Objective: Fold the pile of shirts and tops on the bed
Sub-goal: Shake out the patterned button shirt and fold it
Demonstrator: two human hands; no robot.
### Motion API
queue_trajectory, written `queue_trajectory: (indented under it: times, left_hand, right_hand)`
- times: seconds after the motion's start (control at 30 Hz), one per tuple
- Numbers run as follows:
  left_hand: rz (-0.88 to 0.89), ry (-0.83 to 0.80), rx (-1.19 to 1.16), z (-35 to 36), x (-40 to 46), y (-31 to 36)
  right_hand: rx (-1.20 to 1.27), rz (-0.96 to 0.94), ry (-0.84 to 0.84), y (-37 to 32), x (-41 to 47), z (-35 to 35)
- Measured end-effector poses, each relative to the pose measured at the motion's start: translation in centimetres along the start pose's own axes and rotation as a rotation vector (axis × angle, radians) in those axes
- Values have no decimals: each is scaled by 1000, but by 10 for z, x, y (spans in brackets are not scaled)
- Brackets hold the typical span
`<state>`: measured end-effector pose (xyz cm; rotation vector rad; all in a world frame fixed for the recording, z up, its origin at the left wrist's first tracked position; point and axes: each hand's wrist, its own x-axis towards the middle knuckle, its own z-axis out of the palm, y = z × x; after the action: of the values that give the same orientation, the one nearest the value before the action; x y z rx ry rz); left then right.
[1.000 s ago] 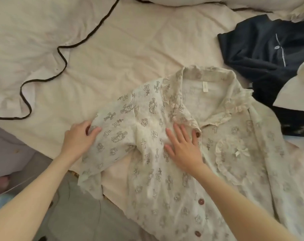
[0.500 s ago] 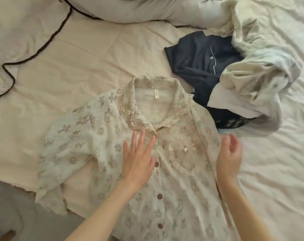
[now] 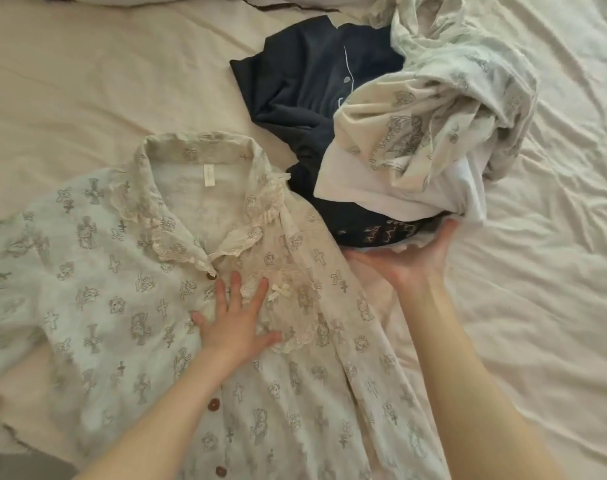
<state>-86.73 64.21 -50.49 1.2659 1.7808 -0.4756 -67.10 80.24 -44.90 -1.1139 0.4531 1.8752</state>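
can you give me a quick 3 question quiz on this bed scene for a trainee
1. True or false: the left hand lies flat with fingers spread on the printed shirt.
2. Multiple choice: what is the right hand touching? A) the shirt's collar B) the lower edge of the clothes pile C) a pillow
3. Fill in: the dark garment in the pile, partly under the white tops, is the ______ top.

Key: 1 true. 2 B, palm up at the pile's near edge, fingers straight, no closed grip. 3 navy.
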Motion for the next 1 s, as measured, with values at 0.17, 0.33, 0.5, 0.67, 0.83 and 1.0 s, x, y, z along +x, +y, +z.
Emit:
queue_trajectory:
  times: [0.17,0.33,0.5,0.67,0.83,1.0]
  left_hand:
    - [-20,-12,10,-1,-1,2]
    - [-28,-51,-1,-2,2,2]
    - [-21,-66,2,-5,3,0]
    - [-10,-50,0,-3,4,-1]
    - [-1,-45,-3,-6,2,-2]
    - [33,67,-23,-5,-16,-3]
  right_hand:
    - [79,-42,-46,-7,33,56]
    - [190,-112,-310,-18,40,161]
    - [11,-90,-503,-7,33,185]
    - [-198,-92,-368,10,25,126]
    - [-347,-98,-269,19,8,69]
    - [-1002,-283,-34,30,-18,4]
